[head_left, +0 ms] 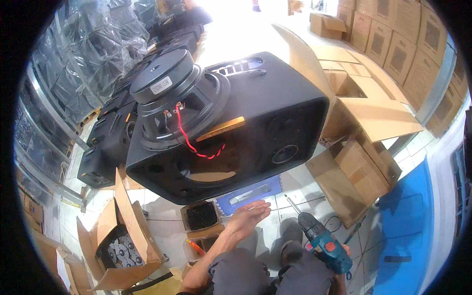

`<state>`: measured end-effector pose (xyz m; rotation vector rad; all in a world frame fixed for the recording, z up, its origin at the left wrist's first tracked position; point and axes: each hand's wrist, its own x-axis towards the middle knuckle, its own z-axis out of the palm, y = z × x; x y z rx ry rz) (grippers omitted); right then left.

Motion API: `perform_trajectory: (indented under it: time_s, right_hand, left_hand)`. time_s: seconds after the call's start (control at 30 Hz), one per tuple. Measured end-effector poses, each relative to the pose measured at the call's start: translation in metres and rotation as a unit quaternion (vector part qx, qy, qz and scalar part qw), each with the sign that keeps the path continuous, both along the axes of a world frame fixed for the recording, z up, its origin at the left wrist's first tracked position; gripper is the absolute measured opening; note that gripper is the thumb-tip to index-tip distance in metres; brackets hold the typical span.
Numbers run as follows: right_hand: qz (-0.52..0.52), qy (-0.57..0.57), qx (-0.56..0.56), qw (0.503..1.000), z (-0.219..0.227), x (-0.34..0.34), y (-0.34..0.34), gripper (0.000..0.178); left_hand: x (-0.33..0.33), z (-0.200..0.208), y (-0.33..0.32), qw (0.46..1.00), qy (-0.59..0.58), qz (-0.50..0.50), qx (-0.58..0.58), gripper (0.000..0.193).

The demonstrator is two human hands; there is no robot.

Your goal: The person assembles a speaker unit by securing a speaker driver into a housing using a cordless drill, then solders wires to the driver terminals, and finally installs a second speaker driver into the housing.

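A large black speaker cabinet (pixel 290 93) lies in front of me, its round opening facing me. On top of it a black woofer (pixel 162 78) rests with its magnet up, and a red wire (pixel 184 132) runs from its terminal into the opening. An orange strip (pixel 221 129) is on the cabinet's edge beside the woofer. My left hand (pixel 248 219) is below the cabinet, fingers stretched out, holding nothing. My right hand (pixel 347 250), mostly hidden behind the tool, grips a teal power drill (pixel 322 241) with a long bit pointing up toward the cabinet.
An open carton (pixel 120 246) of round metal parts stands at the lower left. Small boxes (pixel 200 216) with dark contents sit by my left forearm. Opened cartons (pixel 354 172) and a blue panel (pixel 405 221) are at the right. Wrapped stacks and more cabinets (pixel 110 132) stand left.
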<state>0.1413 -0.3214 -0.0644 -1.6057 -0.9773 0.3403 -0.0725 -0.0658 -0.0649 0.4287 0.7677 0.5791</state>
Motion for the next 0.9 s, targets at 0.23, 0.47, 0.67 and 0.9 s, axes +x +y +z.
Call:
perform_trajectory:
  time_s: [0.23,0.47,0.67,0.9]
  right_hand:
    - [-0.028,-0.109,-0.120,0.986,-0.050,0.014,-0.034,0.044]
    - [0.011,-0.126,-0.200,0.972,-0.087,0.036,-0.039,0.040]
    - [-0.127,-0.118,-0.291,0.941,-0.066,0.012,-0.014,0.034]
    - [-0.112,-0.091,-0.430,0.891,-0.043,0.009,-0.003,0.024]
  left_hand:
    - [0.020,-0.008,0.015,1.000,0.015,-0.013,0.019,0.020]
    - [0.041,-0.004,0.020,0.998,-0.002,-0.058,-0.006,0.017]
    - [0.050,0.001,0.015,0.999,0.041,-0.032,0.007,0.020]
    - [0.044,-0.002,0.017,0.997,0.029,-0.064,0.041,0.026]
